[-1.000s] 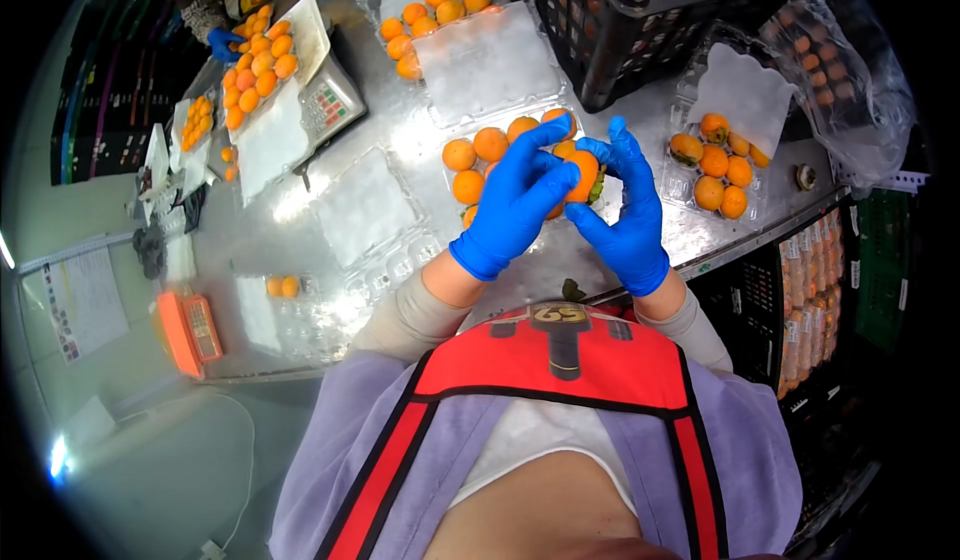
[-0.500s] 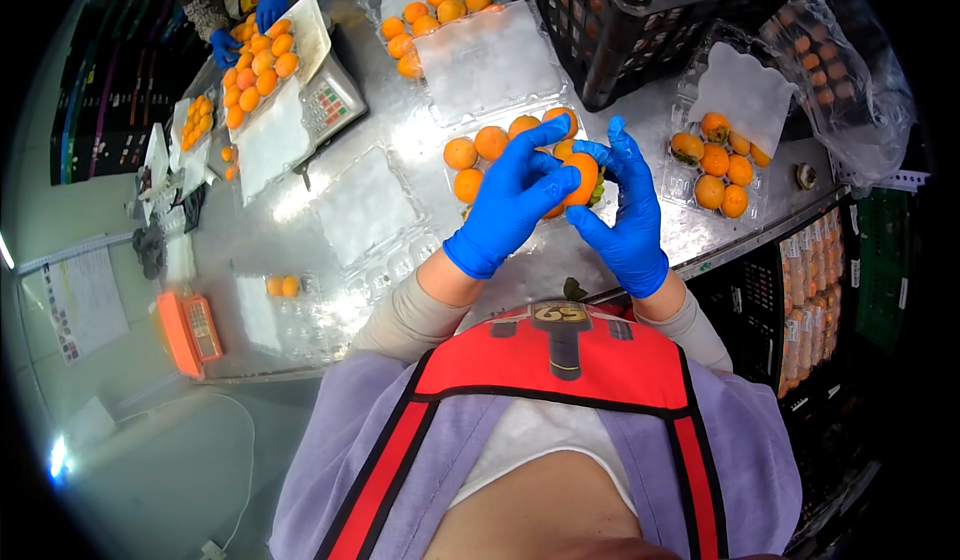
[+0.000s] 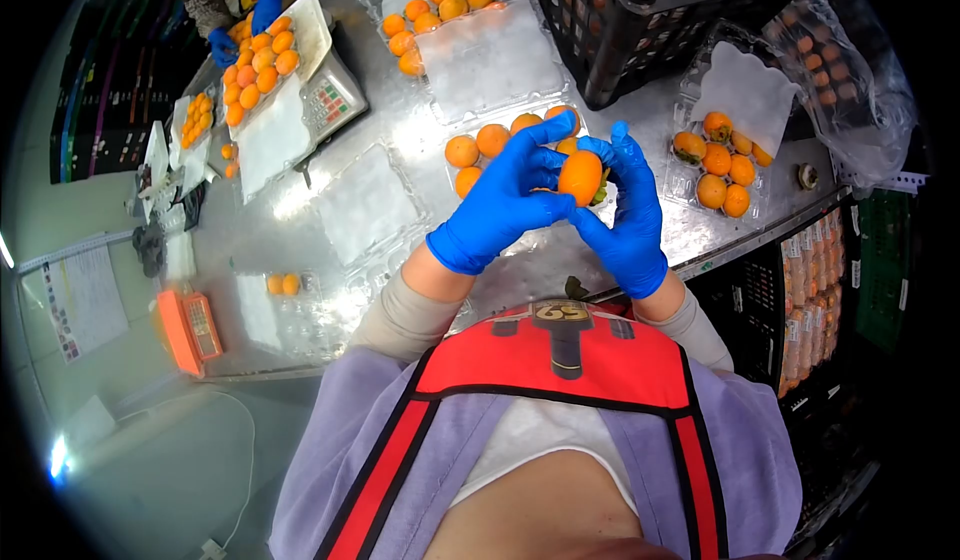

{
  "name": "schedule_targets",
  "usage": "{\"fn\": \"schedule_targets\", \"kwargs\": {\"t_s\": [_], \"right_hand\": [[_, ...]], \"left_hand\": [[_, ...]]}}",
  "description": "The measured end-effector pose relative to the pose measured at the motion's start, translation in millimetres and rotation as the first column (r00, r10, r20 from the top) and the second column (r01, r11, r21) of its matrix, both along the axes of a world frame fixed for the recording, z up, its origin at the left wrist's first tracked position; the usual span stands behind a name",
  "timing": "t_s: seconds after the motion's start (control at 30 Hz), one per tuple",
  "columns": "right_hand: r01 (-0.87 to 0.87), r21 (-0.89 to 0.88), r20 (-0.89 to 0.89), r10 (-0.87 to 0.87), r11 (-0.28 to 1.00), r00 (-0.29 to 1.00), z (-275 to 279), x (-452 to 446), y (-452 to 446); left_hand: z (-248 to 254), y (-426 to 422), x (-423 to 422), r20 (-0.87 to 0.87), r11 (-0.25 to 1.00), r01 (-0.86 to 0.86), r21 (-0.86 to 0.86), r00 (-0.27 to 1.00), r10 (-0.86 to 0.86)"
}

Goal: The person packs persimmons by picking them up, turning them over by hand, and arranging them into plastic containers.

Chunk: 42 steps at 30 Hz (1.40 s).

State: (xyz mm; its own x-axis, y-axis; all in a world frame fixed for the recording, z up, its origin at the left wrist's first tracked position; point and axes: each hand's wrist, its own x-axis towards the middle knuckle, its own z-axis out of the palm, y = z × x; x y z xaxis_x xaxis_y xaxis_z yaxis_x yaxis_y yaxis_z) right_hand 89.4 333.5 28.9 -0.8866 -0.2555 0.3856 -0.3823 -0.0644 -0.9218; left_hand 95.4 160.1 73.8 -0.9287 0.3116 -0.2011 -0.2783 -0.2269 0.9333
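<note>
A persimmon (image 3: 580,179) is held up between my two blue-gloved hands, its green leafy calyx turned to the right. My left hand (image 3: 505,200) has its fingers curled behind the fruit and its thumb under it. My right hand (image 3: 632,225) closes on the calyx side with thumb and fingers bent. Just beyond them, a clear plastic tray holds several persimmons (image 3: 492,140), partly covered by my hands. A dark leaf scrap (image 3: 575,288) lies on the metal table near my apron.
A tray of persimmons (image 3: 715,162) stands to the right, beside a black crate (image 3: 600,55). Another tray (image 3: 490,60) is at the back. At far left, a co-worker's gloved hand (image 3: 268,7) is near fruit on a scale (image 3: 335,100). An orange device (image 3: 185,332) sits at the left edge.
The persimmon has been turned between my hands, so more of its smooth side now faces me. My left hand has shifted slightly left, with its thumb lower on the fruit.
</note>
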Motion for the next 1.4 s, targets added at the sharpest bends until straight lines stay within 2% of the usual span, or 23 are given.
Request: {"fn": "schedule_targets", "kwargs": {"t_s": [0.2, 0.4, 0.47, 0.63, 0.77, 0.87, 0.93, 1.07, 1.4], "right_hand": [[0.017, -0.001, -0.014, -0.017, 1.0, 1.0, -2.4, -0.1, 1.5], [0.009, -0.029, 0.002, -0.009, 1.0, 1.0, -1.3, 1.1, 0.5], [0.001, -0.027, 0.001, 0.0, 1.0, 1.0, 0.2, 2.0, -0.3], [0.012, 0.06, -0.044, -0.01, 0.998, 0.999, 1.3, 3.5, -1.8], [0.023, 0.037, -0.049, -0.021, 0.999, 0.999, -3.2, 5.5, -3.2], [0.004, 0.097, -0.119, 0.008, 0.995, 0.993, -2.8, 6.0, -3.7], [0.019, 0.032, -0.008, -0.019, 0.999, 1.0, -0.1, 7.0, -5.0], [0.008, -0.005, 0.01, -0.008, 1.0, 1.0, 1.1, 3.5, -3.6], [-0.008, -0.036, -0.018, 0.007, 0.999, 1.0, -4.4, 2.5, -5.9]], "left_hand": [[-3.9, 1.6, 1.7, -0.046, 1.0, 0.0, 0.003, 0.999, 0.0], [0.5, 0.9, 2.1, 0.039, 1.0, 0.002, 0.013, 0.999, -0.002], [-4.4, 3.6, 2.1, 0.041, 0.998, -0.062, 0.01, 0.997, 0.062], [-2.8, 4.2, 2.4, 0.025, 0.998, -0.053, 0.017, 0.998, 0.053], [-2.5, 1.4, 2.8, 0.03, 0.997, -0.049, 0.052, 0.998, 0.047], [-6.0, -2.4, 2.2, 0.016, 0.996, -0.019, 0.085, 1.0, 0.018], [-8.8, -2.8, 3.0, -0.016, 0.998, -0.008, 0.059, 1.0, 0.009], [-8.3, -0.9, 3.7, -0.055, 0.998, -0.011, 0.067, 0.998, 0.014], [-3.0, -1.0, 4.2, -0.018, 0.998, -0.014, 0.067, 1.0, 0.015]]}}
